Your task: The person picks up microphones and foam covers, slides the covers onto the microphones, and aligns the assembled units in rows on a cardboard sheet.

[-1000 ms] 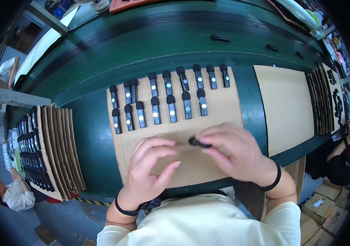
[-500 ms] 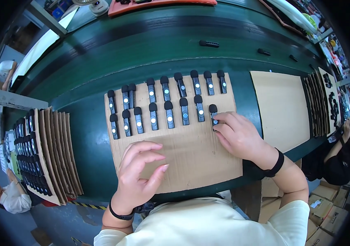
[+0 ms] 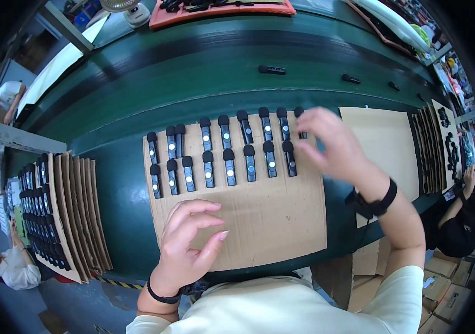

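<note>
Two rows of small black microphones with foam tops and round light dots lie on a flat cardboard sheet [image 3: 265, 222]. My left hand [image 3: 190, 236] hovers over the sheet's near left part, thumb and fingers apart, holding nothing. Above the sheet's far right corner is my right hand [image 3: 329, 145], a little blurred, with thumb and fingers apart and nothing seen in it. Its fingers partly cover the rightmost microphone [image 3: 300, 113] of the far row; whether they touch it I cannot tell. Just left of that hand lies the rightmost near-row microphone [image 3: 290, 160].
Loose microphones [image 3: 272, 69] lie along the green belt [image 3: 193, 67] beyond the sheet. Stacked cardboard sheets with microphones [image 3: 62, 222] stand at left, others [image 3: 429, 145] at right beside a bare sheet [image 3: 382, 145]. An orange tray [image 3: 220, 13] and fan [image 3: 131, 12] sit far back. Co-workers are at both sides.
My right hand has let go of the rightmost near-row microphone and moved up and right. That microphone now lies in line with its row. The belt's loose microphones have shifted left; my left hand barely moved.
</note>
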`<state>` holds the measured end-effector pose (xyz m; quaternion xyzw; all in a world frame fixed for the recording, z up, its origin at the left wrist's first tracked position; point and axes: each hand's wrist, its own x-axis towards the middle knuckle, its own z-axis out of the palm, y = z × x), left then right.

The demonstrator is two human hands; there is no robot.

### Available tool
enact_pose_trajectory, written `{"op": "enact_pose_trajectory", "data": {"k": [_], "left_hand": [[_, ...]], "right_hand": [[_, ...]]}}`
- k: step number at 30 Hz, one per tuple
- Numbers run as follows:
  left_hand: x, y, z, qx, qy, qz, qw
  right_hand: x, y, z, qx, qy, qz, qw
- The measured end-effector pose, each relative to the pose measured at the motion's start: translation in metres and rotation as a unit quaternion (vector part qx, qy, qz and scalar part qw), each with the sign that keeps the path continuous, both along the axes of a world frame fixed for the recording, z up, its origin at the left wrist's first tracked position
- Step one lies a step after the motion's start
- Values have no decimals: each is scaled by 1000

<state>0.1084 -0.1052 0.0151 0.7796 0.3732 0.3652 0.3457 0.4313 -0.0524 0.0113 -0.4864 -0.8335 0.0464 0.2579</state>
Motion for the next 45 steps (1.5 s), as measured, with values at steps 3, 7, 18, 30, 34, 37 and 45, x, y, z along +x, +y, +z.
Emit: {"op": "enact_pose_trajectory", "data": {"k": [3,7,18,30,34,37,45], "left_hand": [[-1,3,0,-2,-3,7,1000],[-1,6,-2,-7,-6,20,1000],[-2,9,-1,-26,-1,39,999],[4,0,8,-23,-34,36,999],[16,-3,15,-44,-49,-26,998],[17,-4,9,-7,-49,-93,994],[15,-17,10,10,-76,-73,994]], "right_hand": [[16,50,-1,-23,-28,-43,998],[32,116,-15,-27,-74,-69,995],[18,187,-20,-148,-215,-103,960],[-46,-36,37,-263,259,46,928],[-67,-88,27,-234,300,50,923],[-77,-105,19,-197,337,46,920],[-88,-116,9,-121,364,58,922]]}}
